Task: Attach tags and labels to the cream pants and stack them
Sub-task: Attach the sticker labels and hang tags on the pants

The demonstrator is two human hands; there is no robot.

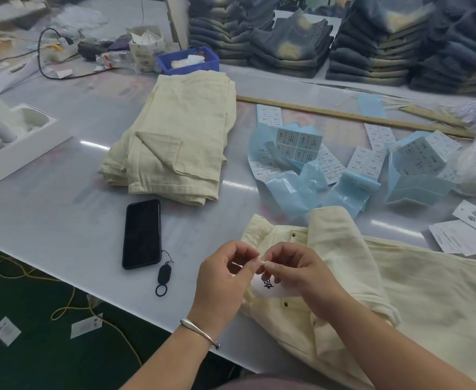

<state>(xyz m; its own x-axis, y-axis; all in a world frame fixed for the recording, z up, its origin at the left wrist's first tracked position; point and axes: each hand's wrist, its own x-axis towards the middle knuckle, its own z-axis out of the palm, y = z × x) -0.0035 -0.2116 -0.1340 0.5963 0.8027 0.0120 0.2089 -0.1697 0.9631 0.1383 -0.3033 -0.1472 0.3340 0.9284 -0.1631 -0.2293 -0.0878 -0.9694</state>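
**Fingertips meeting over a tag at the waistband**

Fingertips [255,263] of both hands were drawn together on one small white piece at the top of a hang tag [270,288]. The left hand [225,277] pinched it from 9 o'clock and the right hand [296,274] from 3 o'clock, thumbs and forefingers closed on it. What exactly the piece was could not be told. The tag, white with a black mark, lay on the waistband of the cream pants [372,277], which spread across the table [62,220] toward 4 o'clock. A silver bangle [200,332] circled the left wrist.

At 12 o'clock from the hands sat a stack of folded cream pants [175,142]. Between stack and hands, toward 9 o'clock, a black phone [142,234] lay face up with a ring strap [162,280] at its lower end.

Containers: a blue bin [211,64] at 12 o'clock past the stack held white scraps; a white box [20,147] at 10 o'clock held pale contents too blurred to name.

Loose blue-backed label sheets [315,164] were strewn at 1 o'clock, more white tags [462,235] at 3 o'clock.
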